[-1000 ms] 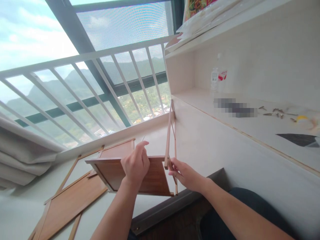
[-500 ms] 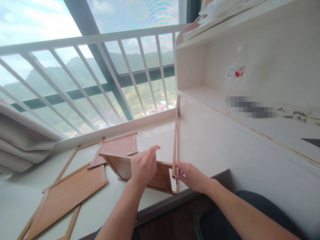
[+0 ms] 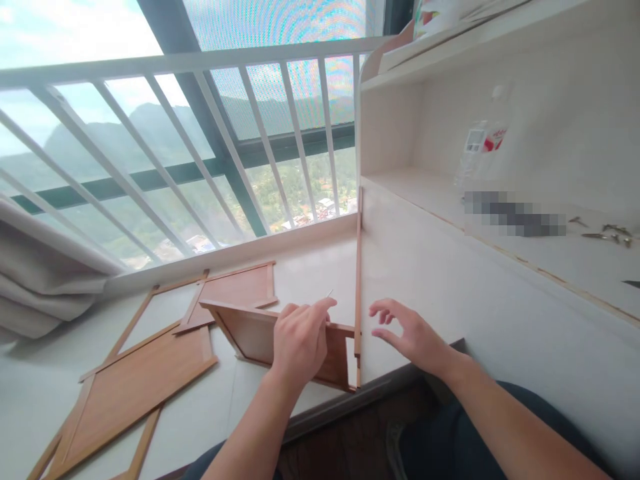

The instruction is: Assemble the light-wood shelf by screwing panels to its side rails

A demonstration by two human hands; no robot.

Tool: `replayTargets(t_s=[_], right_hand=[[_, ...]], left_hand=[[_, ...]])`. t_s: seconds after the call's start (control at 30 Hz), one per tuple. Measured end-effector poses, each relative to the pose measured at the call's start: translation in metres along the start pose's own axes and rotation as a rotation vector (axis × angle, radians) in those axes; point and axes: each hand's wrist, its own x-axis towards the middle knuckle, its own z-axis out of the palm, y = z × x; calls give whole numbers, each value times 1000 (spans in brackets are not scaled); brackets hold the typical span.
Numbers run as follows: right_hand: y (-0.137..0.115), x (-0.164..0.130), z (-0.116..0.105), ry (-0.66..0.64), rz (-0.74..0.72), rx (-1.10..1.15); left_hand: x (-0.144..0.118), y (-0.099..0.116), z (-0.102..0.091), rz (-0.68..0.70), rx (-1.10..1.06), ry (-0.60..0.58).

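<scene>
My left hand (image 3: pixel 301 340) is closed over the top edge of an upright wooden panel (image 3: pixel 239 331). A thin, light-coloured pointed piece (image 3: pixel 329 293) sticks up by its thumb and forefinger, too small to name. My right hand (image 3: pixel 407 330) is apart from the wood, its fingers curved and spread with nothing between them. Just left of it, a long narrow wooden rail (image 3: pixel 359 273) runs back along the white side board, meeting the right end of the panel. Part of the panel is hidden behind my left hand.
Wooden framed panels (image 3: pixel 145 387) lie overlapping on the white ledge (image 3: pixel 220 413) to the left. A white railing (image 3: pixel 190 63) stands before the window. On the right shelf are a clear plastic bottle (image 3: pixel 485 150) and several small metal screws (image 3: pixel 617 232). A curtain (image 3: pixel 45 273) hangs left.
My right hand has let go of the wooden rail and drawn back to the right, fingers opening. The rail's near end has come down against the panel's right end. My left hand keeps its grip.
</scene>
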Motion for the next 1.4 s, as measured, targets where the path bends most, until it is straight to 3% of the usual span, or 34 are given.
replayTargets(t_s=[0.1,0.17,0.33,0.5,0.63,0.77,0.87,1.0,1.2,1.4], right_hand=[[-22,10,-15,244,-128,-70],[-42,21,-19,290,-232,-129],[-83,56,-14,109,-332,-294],[-91,82,2,-84,-426,-389],[-88,88,8,-62,-484,-429],[-83,78,6,52,-468,-394],[-76,61,-1,243,-391,-304],[-64,36,-8,468,-241,-157],[-39,11,-5,503,-211,-25],[-25,3,-2,401,-124,366]], left_hand=[[-1,0,4,-28,1,33],[-3,1,7,-54,20,78],[-9,1,13,-61,72,137],[-11,2,13,-59,114,173],[-10,6,10,-58,141,163],[-10,9,7,-65,96,116],[-10,10,1,-85,21,42],[-5,10,-15,-29,22,-163],[2,3,-30,53,46,-470],[10,11,-27,5,122,-544]])
